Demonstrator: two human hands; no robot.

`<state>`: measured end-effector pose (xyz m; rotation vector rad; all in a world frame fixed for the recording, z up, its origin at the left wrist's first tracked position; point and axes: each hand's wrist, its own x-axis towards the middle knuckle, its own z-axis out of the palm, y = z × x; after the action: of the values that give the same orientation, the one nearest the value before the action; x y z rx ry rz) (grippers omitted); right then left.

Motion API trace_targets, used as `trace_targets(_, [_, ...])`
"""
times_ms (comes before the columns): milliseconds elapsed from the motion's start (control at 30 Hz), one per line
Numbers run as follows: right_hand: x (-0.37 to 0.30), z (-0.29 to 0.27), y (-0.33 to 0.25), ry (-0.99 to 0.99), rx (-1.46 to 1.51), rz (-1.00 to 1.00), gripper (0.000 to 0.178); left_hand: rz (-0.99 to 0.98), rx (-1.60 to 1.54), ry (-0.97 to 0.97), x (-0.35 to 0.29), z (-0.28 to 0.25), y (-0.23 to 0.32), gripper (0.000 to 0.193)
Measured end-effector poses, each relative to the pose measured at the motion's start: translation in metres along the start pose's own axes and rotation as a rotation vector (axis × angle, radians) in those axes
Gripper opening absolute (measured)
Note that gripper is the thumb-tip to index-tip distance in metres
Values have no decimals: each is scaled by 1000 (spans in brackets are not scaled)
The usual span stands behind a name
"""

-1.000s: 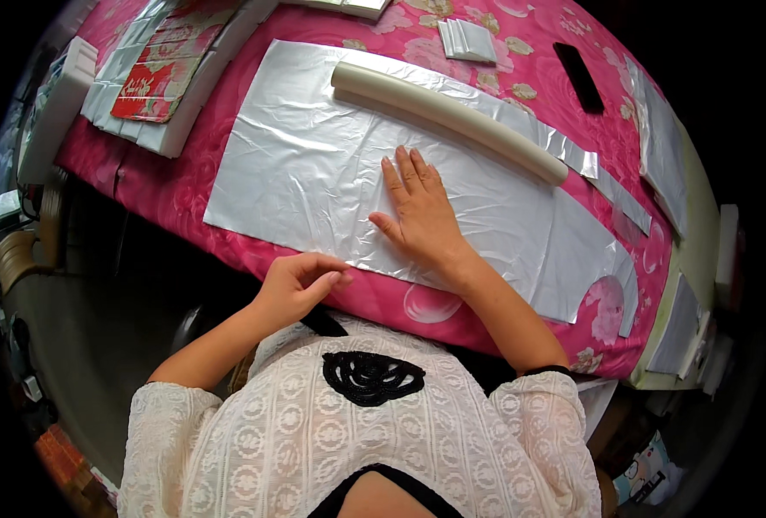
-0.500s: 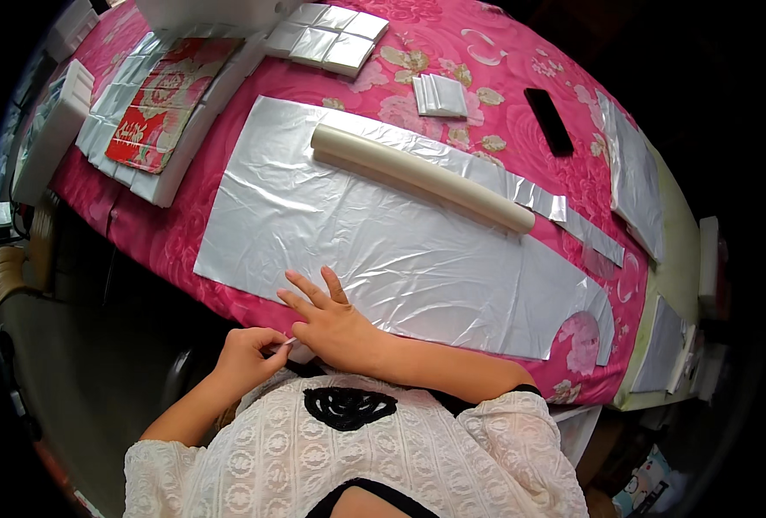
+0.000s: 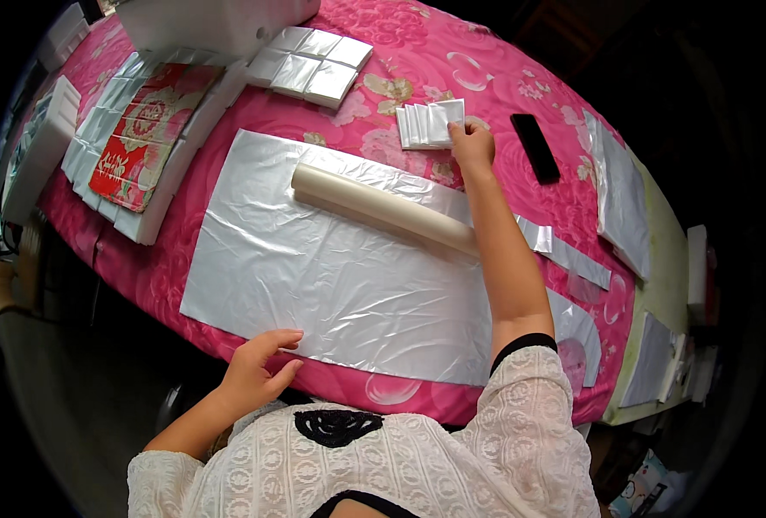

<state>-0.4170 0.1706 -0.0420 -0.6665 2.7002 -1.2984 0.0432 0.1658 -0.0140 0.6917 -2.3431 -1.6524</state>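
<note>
A small fanned stack of white folded sheets [image 3: 431, 124] lies on the far side of the worktop [image 3: 487, 69], which is covered with a pink flowered cloth, and the person's right hand [image 3: 471, 145] reaches out to it at full stretch, fingertips pinching the stack's near right corner. The right forearm crosses over a long cream-coloured roll [image 3: 383, 209], which rests along the far edge of a large silver sheet [image 3: 331, 285] spread flat across the middle of the worktop. The left hand [image 3: 260, 369] sits at the sheet's near edge, fingers loosely curled and holding nothing, its fingertips just touching the foil. Just right of the stack lies a black phone [image 3: 536, 148]. Narrow silver offcuts [image 3: 564, 252] trail from the roll's right end, and more silver pieces [image 3: 618, 194] lie near the worktop's right edge. At the far left, a block of small silver squares [image 3: 310, 65] sits beside a white box [image 3: 219, 22], while a red and gold patterned packet [image 3: 145, 134] lies on rows of white and silver pieces. The person wears a white lace top [image 3: 374, 466].
</note>
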Motion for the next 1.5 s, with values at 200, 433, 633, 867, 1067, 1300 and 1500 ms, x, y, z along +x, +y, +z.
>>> trace_targets(200, [-45, -5, -5, 64, -322, -310, 52, 94, 121, 61, -1, -4, -4, 39])
trace_targets(433, [-191, -95, 20, -363, -370, -553, 48, 287, 216, -41, 26, 10, 19, 40])
trace_targets(633, [-296, -120, 22, -610, -115, -397, 54, 378, 454, -152, 59, 69, 33, 69])
trace_targets(867, [-278, -172, 118, -358, -530, -441, 60, 543, 541, -218, 91, 133, 33, 79])
trace_targets(1067, [-247, -276, 229, 52, -609, -186, 49, 571, 318, -128, 97, 172, 35, 75])
trace_targets(1300, [-261, -313, 237, 303, -685, -106, 21, 560, 319, -116, 99, 200, 49, 68])
trace_targets(1500, [-287, -236, 100, 137, 522, 170, 5, 266, -364, -375, 93, 195, 73, 59])
